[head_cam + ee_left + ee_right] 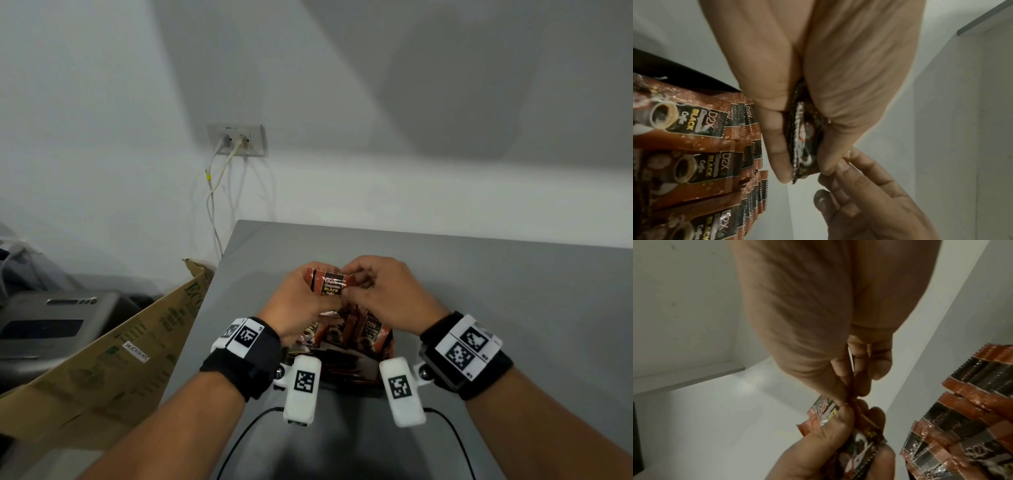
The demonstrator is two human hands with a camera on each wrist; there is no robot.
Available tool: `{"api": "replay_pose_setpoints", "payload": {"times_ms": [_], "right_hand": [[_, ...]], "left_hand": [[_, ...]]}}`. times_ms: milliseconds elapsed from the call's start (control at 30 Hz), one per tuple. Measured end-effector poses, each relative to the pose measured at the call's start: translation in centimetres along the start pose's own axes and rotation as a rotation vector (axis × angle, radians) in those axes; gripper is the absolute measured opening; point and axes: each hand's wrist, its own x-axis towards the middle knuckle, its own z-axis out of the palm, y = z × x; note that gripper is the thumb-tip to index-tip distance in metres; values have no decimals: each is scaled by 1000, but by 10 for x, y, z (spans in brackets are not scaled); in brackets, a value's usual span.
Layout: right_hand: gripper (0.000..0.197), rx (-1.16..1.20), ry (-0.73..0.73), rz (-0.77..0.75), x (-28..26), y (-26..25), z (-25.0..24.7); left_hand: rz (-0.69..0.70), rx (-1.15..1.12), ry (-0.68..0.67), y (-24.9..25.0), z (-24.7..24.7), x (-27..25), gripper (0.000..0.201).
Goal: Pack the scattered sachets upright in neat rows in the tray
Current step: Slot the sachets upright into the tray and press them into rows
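Note:
Above the tray my left hand grips a small bundle of brown "D2X Black Coffee" sachets, fingers on one side and thumb on the other. My right hand pinches the bundle's right edge between thumb and fingertips. Just below the hands, the printed brown tray stands on the grey table near me. It holds rows of upright sachets, seen edge-on in the left wrist view and the right wrist view. My wrists hide part of the tray.
The grey table stretches to the right and behind the tray. A brown cardboard box leans at the table's left edge, with a grey device beyond it. A wall socket with white cables sits on the wall behind.

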Motion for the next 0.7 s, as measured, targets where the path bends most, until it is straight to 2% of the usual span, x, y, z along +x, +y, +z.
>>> {"api": "replay_pose_setpoints", "payload": {"times_ms": [167, 233, 300, 367, 500, 700], "right_hand": [[13, -74, 6, 53, 7, -4, 3], [9, -173, -46, 75, 10, 1, 7], [13, -294, -135, 106, 10, 10, 17], [18, -380, -206, 156, 10, 20, 27], [22, -519, -252, 201, 12, 32, 39], [15, -670, -233, 194, 15, 38, 45]], "left_hand": [[-31, -38, 138, -5, -14, -1, 36], [-61, -85, 230, -10, -24, 1, 26], [-84, -82, 302, -13, -34, 2, 20], [-107, -37, 307, -16, -40, 0, 22], [-129, 79, 256, -21, -42, -6, 23], [-136, 120, 231, -25, -41, -4, 26]]}}
